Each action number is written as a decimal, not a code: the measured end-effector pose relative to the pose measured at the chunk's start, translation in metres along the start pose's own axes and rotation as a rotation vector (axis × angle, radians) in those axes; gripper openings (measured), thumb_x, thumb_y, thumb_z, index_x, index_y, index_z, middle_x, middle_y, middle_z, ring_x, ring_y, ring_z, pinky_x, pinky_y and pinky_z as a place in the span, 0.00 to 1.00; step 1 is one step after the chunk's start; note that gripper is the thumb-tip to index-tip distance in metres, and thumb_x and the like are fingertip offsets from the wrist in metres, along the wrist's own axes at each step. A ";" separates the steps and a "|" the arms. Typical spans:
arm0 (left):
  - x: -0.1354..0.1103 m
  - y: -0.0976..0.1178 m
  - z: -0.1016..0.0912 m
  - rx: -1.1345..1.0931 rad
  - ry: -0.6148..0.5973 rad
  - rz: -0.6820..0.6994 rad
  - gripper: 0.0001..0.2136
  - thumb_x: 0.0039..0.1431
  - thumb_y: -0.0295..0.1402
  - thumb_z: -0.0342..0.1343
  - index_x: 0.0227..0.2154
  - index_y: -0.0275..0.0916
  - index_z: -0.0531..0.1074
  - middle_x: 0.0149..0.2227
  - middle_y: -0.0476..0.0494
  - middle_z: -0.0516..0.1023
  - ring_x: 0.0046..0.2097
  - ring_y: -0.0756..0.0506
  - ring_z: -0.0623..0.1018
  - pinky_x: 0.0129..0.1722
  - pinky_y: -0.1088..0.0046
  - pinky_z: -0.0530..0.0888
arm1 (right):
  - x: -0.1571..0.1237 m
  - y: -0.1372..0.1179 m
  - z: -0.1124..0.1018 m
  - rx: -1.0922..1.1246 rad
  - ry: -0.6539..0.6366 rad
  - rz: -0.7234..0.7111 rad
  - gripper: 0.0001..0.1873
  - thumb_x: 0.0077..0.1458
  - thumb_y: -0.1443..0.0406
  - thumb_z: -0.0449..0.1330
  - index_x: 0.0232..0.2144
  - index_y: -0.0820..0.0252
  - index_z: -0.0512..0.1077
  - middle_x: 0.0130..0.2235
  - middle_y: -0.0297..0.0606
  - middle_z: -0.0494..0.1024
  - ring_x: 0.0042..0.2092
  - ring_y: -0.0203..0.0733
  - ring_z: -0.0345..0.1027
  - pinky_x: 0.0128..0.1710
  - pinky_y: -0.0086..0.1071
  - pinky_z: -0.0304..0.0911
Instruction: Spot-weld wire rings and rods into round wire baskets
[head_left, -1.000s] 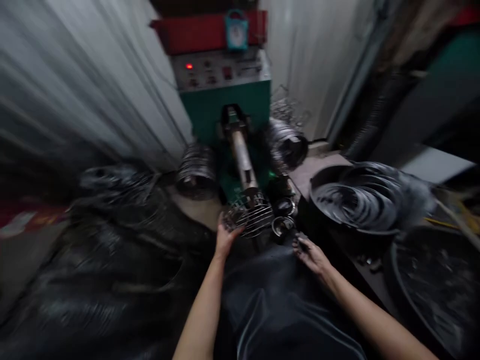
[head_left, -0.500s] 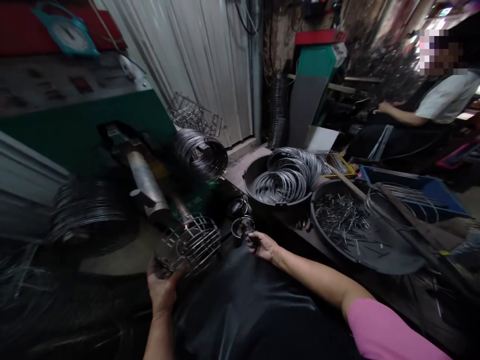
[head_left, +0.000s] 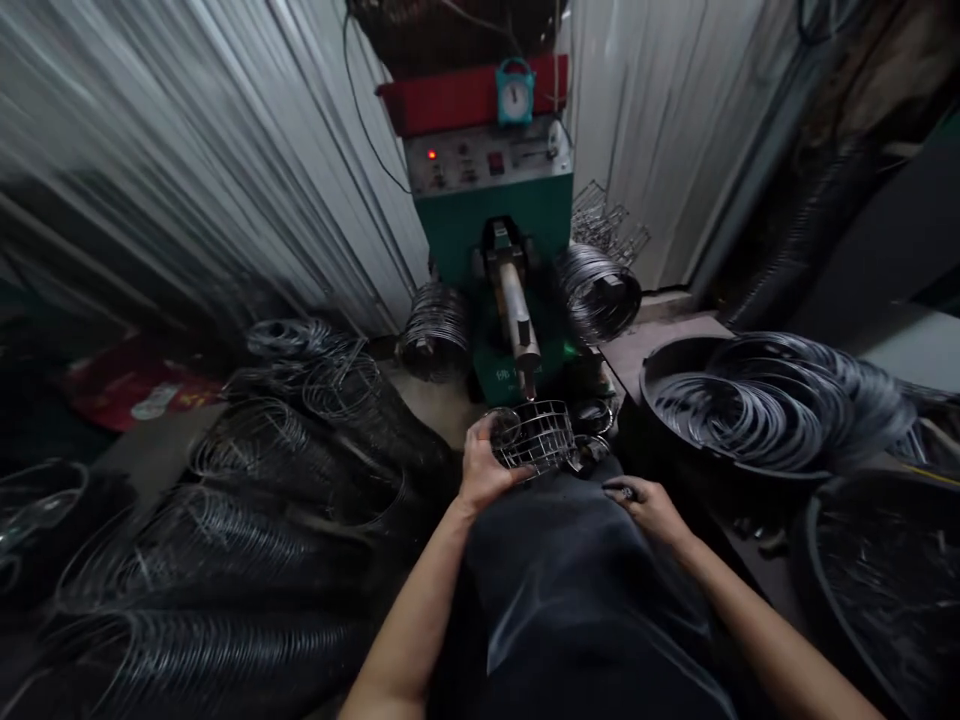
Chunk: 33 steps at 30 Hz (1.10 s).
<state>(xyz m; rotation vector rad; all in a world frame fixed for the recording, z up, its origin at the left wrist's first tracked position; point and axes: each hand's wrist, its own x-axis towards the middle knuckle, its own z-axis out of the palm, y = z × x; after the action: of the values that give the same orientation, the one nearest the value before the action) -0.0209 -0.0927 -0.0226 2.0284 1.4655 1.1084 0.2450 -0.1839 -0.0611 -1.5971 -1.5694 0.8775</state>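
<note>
My left hand [head_left: 482,462] grips a small round wire basket [head_left: 534,436] by its left rim, just below the tip of the metal arm [head_left: 515,318] that sticks out of a green machine [head_left: 491,215]. My right hand [head_left: 646,503] rests on a dark cloth [head_left: 570,590] over my lap, its fingers curled around a small dark thing I cannot make out. Small wire rings [head_left: 592,415] lie just right of the basket.
Long stacks of wire cages [head_left: 247,500] fill the floor at left. Wire coils [head_left: 600,290] hang on both sides of the machine. A black tub of wire rings [head_left: 742,410] and another tub [head_left: 885,570] stand at right. Corrugated metal walls close the space behind.
The view swung right toward a seated person and back to the machine. The basket has come off the arm's tip and sits lower in my left hand, nearer my lap.
</note>
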 end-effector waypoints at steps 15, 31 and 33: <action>0.016 0.026 0.003 0.218 -0.240 0.024 0.43 0.30 0.39 0.66 0.54 0.41 0.55 0.52 0.40 0.62 0.54 0.38 0.61 0.53 0.60 0.58 | 0.076 -0.088 0.045 -0.272 -0.028 -0.180 0.08 0.45 0.70 0.55 0.30 0.57 0.69 0.28 0.33 0.75 0.30 0.38 0.69 0.31 0.29 0.62; 0.040 0.007 -0.002 0.139 -0.312 0.024 0.43 0.30 0.38 0.65 0.54 0.42 0.55 0.53 0.40 0.62 0.55 0.37 0.61 0.54 0.58 0.58 | 0.094 -0.075 0.032 -0.267 -0.299 -0.579 0.10 0.53 0.69 0.54 0.38 0.59 0.72 0.35 0.41 0.75 0.37 0.40 0.71 0.38 0.32 0.66; 0.043 0.007 -0.003 0.131 -0.319 0.013 0.43 0.30 0.38 0.65 0.54 0.41 0.56 0.53 0.40 0.62 0.55 0.37 0.61 0.54 0.58 0.58 | 0.096 -0.073 0.034 -0.269 -0.279 -0.604 0.11 0.52 0.72 0.54 0.38 0.59 0.72 0.35 0.40 0.75 0.37 0.39 0.71 0.37 0.31 0.67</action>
<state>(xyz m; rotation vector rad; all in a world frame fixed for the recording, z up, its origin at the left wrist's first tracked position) -0.0133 -0.0560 -0.0006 2.1850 1.3912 0.6680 0.1813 -0.0867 -0.0143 -1.0785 -2.2792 0.5833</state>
